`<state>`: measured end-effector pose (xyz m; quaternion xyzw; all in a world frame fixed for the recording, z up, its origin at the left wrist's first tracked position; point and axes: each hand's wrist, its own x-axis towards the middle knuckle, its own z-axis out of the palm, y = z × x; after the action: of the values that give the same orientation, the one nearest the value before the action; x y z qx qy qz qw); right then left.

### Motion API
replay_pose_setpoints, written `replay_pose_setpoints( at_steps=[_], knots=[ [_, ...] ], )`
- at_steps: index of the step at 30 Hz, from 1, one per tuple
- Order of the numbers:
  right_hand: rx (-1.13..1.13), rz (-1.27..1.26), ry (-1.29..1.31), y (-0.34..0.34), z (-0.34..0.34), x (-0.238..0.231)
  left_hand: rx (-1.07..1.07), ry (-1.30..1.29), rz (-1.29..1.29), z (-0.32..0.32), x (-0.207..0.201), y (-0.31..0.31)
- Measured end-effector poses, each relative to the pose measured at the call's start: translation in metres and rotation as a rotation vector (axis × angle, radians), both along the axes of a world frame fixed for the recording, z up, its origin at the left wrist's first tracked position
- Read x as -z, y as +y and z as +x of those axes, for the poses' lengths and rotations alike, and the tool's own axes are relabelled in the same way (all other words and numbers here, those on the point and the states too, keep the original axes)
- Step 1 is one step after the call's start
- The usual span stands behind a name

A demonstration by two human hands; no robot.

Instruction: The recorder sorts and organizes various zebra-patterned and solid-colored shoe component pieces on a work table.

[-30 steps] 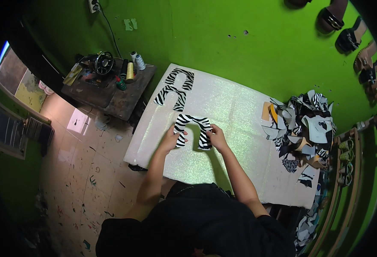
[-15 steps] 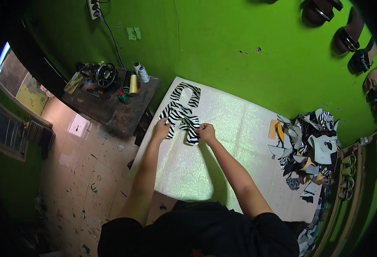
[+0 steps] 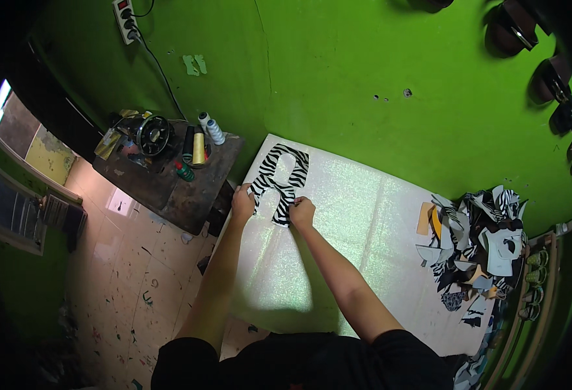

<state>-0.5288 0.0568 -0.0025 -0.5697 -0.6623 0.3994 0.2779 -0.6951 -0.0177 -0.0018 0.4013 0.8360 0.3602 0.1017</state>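
Two U-shaped, black-and-white zebra-striped cutouts lie end to end on a shimmering white sheet [image 3: 344, 214] that covers the table. The near cutout [image 3: 282, 209] has its legs toward me, and its curved end meets the far cutout [image 3: 301, 170] beyond it. My left hand [image 3: 241, 203] grips the near cutout's left leg, fingers closed at its edge. At the right leg, my right hand [image 3: 303, 212] pinches the outer edge. Fingers partly hide both gripped edges.
A heap of cut scraps [image 3: 474, 244] covers the table's right end. To the left stands a dark wooden table [image 3: 172, 201] with a sewing machine [image 3: 154, 134] and thread spools [image 3: 199, 148]. A green wall [image 3: 338, 71] rises behind; sandals [image 3: 536, 266] sit on a rack at right.
The near striped cutout has been laid down flatter, lined up against the far one. Both hands have moved slightly left in the picture, still holding its legs. The view has shifted a little.
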Motion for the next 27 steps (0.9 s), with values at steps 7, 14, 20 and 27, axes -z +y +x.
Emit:
replay_pose_setpoints(
  at_steps=[7, 14, 20, 27],
  knots=[
    [-0.004, -0.066, -0.319, -0.015, -0.013, -0.025, -0.038, 0.310, -0.364, 0.039, -0.037, 0.004],
    [-0.027, -0.184, -0.440, -0.012, -0.025, -0.036, -0.159, 0.289, -0.433, 0.043, -0.023, 0.017],
    [-0.032, -0.226, -0.202, 0.001, -0.015, -0.038, -0.151, 0.160, -0.476, 0.048, -0.034, 0.028],
    [0.024, 0.038, 0.067, 0.063, 0.000, -0.029, 0.028, 0.152, -0.078, 0.024, -0.050, 0.071]
  ],
)
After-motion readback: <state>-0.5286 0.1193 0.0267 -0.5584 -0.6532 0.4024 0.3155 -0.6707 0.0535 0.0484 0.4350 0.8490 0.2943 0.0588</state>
